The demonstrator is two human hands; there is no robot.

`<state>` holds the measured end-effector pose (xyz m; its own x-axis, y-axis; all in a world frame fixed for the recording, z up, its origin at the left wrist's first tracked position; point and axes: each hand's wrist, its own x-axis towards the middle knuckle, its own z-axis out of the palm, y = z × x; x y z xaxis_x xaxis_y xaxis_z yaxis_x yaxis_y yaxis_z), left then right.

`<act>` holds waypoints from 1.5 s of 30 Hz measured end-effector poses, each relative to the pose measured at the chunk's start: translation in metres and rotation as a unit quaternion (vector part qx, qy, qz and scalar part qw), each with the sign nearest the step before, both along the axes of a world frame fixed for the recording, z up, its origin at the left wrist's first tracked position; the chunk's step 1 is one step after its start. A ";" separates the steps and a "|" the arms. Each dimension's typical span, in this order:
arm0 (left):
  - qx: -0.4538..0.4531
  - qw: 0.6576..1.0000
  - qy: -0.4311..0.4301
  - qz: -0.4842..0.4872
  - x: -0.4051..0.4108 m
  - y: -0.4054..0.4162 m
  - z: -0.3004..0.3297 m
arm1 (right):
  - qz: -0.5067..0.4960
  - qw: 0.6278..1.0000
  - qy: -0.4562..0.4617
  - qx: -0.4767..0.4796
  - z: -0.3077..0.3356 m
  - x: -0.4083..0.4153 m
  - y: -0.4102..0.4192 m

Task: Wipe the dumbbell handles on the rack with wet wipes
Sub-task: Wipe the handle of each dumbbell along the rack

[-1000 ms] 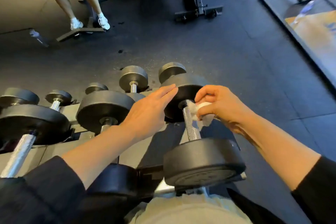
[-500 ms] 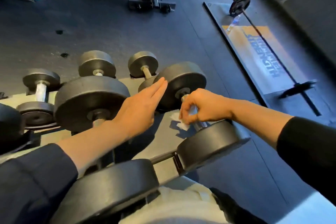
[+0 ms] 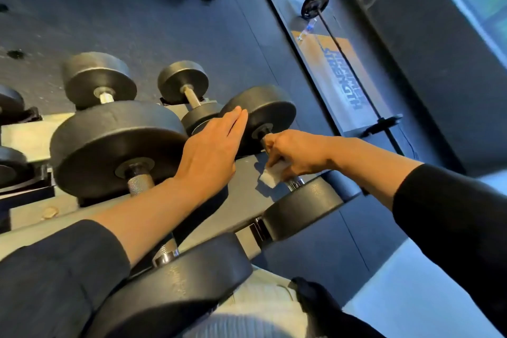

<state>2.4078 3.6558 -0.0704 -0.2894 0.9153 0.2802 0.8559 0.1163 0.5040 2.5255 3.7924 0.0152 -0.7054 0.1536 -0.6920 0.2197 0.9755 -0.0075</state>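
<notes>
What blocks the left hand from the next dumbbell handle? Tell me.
Nothing visible does. The left hand rests flat against the far weight head, while the next knurled handle lies bare just beside its wrist. The right hand wraps the wet wipe on its own handle.

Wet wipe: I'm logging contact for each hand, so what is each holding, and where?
The right hand holds the wet wipe wrapped around the dumbbell handle. The left hand holds nothing, fingers straight against the dumbbell's far weight.
</notes>
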 end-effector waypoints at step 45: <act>0.006 1.000 0.004 -0.009 0.001 0.000 -0.003 | -0.082 0.989 0.107 -0.057 -0.002 0.018 0.009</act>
<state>2.4087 3.6562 -0.0735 -0.2698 0.9172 0.2932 0.8618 0.0942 0.4985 2.5434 3.8016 0.0131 -0.8096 0.2085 -0.5487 0.3571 0.9168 -0.1785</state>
